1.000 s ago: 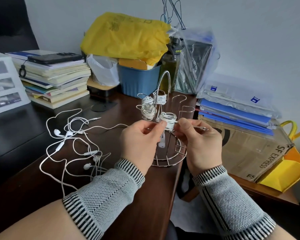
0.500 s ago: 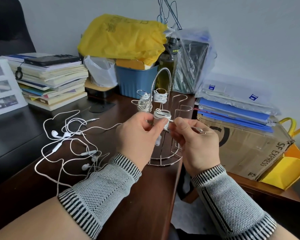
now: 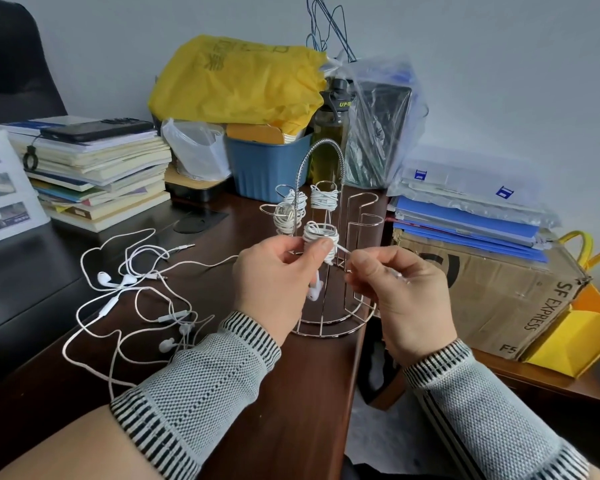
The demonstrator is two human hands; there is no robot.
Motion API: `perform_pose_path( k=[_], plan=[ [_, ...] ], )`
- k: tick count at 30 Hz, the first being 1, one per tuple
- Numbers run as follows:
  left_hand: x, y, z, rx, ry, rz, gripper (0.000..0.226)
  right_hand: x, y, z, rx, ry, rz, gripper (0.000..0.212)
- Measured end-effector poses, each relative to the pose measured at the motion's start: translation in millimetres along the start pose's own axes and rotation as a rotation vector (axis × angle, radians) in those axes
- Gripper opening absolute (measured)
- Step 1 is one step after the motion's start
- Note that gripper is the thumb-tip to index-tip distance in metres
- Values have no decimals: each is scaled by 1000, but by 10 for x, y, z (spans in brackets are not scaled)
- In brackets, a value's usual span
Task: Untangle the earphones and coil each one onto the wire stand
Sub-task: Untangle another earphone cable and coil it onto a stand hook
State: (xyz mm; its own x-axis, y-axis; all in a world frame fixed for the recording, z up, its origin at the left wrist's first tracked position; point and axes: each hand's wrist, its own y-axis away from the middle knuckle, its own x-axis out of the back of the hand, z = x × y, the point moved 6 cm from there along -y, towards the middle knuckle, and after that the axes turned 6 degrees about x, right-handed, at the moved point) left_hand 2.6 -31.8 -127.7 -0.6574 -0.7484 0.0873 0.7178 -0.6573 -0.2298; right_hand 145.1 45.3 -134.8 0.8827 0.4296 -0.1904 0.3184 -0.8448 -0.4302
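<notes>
On the wire stand (image 3: 329,271), the left hand (image 3: 278,282) is pressing its thumb against a coiled earphone (image 3: 321,237), while the right hand's (image 3: 402,296) fingers (image 3: 364,263) are pinching its loose cable end just beside.

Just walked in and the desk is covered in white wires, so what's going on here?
A person is winding earphones onto a wire stand. The left hand steadies a coil on a front arm, thumb pressed against it, while the right hand pinches that cable's loose end. Three coils already sit on other arms. A tangle of earphones waits on the desk to the left.
</notes>
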Motion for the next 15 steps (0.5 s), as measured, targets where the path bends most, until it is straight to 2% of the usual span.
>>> perform_pose_path(
  k=[3,6,8,11,15],
  plan=[
    [-1,5,5,-2,18,-2,17,186,4,-75,52,196,10,3],
    [-1,1,-9,4,28,2,17,303,-40,-317,258,660,-23,6],
    [0,1,-8,1,20,6,17,253,-85,-549,399,871,-31,9],
    [-8,14,9,-2,21,6,17,33,-202,-842,544,981,-92,2],
    [-27,15,-17,18,15,-5,26,-371,-442,-972,642,1218,-217,6]
  ],
)
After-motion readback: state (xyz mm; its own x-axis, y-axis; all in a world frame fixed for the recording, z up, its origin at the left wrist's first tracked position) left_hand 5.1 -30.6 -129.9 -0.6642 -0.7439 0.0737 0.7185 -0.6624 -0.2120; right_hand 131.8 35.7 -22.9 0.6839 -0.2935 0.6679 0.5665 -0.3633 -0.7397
